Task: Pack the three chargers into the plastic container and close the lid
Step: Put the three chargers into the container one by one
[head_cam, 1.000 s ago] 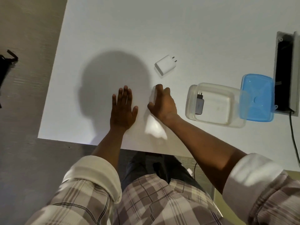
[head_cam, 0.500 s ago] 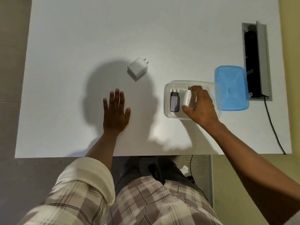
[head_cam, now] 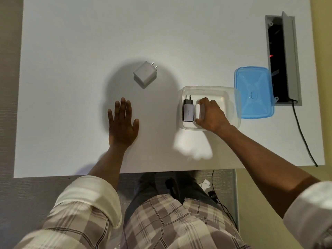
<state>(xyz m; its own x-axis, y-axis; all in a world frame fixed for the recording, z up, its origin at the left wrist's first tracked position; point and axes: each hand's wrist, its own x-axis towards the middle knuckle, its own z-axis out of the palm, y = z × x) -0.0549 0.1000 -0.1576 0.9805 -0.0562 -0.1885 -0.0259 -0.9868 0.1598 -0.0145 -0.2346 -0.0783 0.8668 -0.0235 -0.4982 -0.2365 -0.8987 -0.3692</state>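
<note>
White table [head_cam: 71, 51], right hand [head_cam: 212, 116] grip closed on half-hidden white charger [head_cam: 198, 113] inside container [head_cam: 231, 97], left hand [head_cam: 123, 128] flat, fingers spread.

A white table [head_cam: 71, 42] fills nearly the whole view, matte and bare across its far half. Set into its right side is a grey cable box [head_cam: 283, 58] with its flap lifted, dark inside, one small red light glowing. A black cord [head_cam: 303, 137] runs from it down across the tabletop and off the near edge. Left of the table lies grey textured flooring [head_cam: 9, 87]; on the right, a yellowish surface [head_cam: 323, 87]. Light comes from above, throwing a soft round shadow mid-table.
</note>
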